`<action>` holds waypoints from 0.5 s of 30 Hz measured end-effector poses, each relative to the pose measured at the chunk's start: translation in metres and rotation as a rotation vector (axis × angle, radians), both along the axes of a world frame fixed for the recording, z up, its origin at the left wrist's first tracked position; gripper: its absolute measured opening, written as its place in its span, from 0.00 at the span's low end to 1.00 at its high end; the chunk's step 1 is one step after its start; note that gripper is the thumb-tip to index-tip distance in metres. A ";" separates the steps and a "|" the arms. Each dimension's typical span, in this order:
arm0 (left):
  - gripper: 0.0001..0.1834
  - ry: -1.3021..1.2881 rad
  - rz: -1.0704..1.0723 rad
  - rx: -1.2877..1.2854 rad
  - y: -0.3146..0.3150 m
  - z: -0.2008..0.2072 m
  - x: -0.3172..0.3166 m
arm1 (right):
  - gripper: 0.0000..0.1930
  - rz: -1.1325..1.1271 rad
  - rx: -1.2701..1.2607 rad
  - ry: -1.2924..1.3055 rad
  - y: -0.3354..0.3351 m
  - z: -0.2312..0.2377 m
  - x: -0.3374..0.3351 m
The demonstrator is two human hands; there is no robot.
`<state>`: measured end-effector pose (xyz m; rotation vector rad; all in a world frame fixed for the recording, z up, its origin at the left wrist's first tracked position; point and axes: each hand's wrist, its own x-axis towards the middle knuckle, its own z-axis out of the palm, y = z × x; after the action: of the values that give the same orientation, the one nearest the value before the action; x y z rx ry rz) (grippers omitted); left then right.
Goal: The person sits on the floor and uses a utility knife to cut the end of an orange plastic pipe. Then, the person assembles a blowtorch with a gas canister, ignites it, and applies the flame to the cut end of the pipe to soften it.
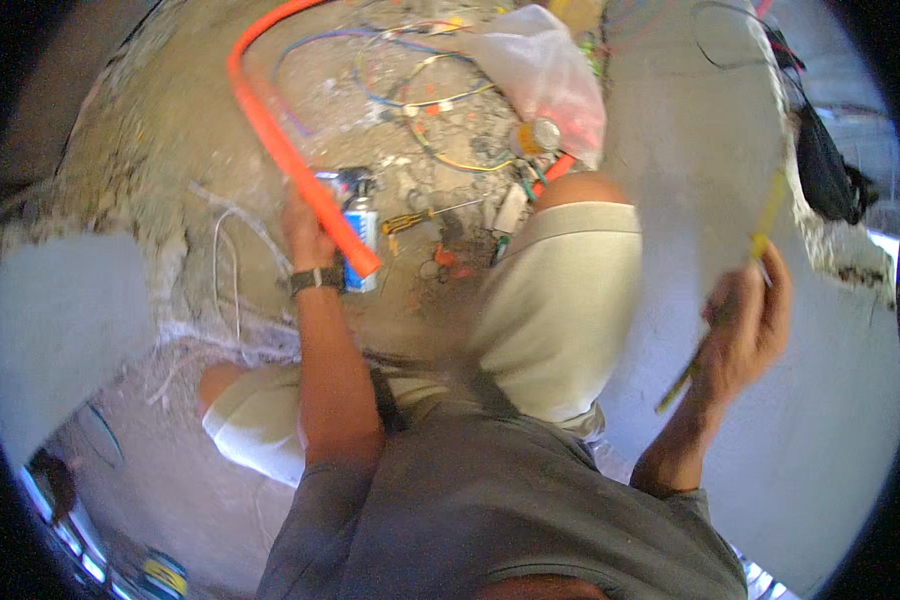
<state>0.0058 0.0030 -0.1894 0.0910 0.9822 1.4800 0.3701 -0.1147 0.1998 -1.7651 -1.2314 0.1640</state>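
A bright orange flexible conduit (270, 130) curves down from the top, its cut end over a blue-and-white can (363, 235). My left hand (307, 228), with a dark watch on the wrist, is closed around the conduit near that end; its fingers are partly hidden behind it. Off to the right, my right hand (740, 320) grips a thin, long yellowish stick (770, 212), blurred by motion, which sticks out above and below the fist. I cannot make out its exact kind. A screwdriver (405, 221) with a yellow-and-black handle lies beside the can.
Coiled coloured wires (435, 100) lie on the rubble beyond my knees. A whitish plastic bag (545, 70) stands near a small jar (535, 138). Pale cable (235, 260) loops at left. A grey plastered wall (710, 190) rises at right, with a black bag (825, 165) by its broken edge.
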 end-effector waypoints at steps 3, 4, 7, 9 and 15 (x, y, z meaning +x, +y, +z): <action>0.17 0.258 -0.098 -0.226 -0.003 0.027 0.014 | 0.11 -0.058 -0.145 0.075 0.012 -0.085 0.055; 0.17 0.297 -0.119 -0.275 -0.003 0.027 0.013 | 0.10 -0.084 -0.221 0.139 0.012 -0.123 0.075; 0.17 0.553 -0.413 -0.352 -0.012 0.016 -0.006 | 0.10 -0.178 -0.361 0.319 -0.002 -0.230 0.107; 0.18 0.632 -0.504 -0.390 -0.021 0.038 -0.008 | 0.10 -0.199 -0.370 0.326 -0.019 -0.299 0.132; 0.27 1.279 -0.350 -0.238 -0.052 0.168 -0.076 | 0.12 -0.175 -0.601 -0.128 -0.008 -0.364 0.182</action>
<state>-0.0703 -0.0487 -0.0213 1.0734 2.0046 0.8616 0.5518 -0.1226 -0.1644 -2.4237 -1.1828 0.3511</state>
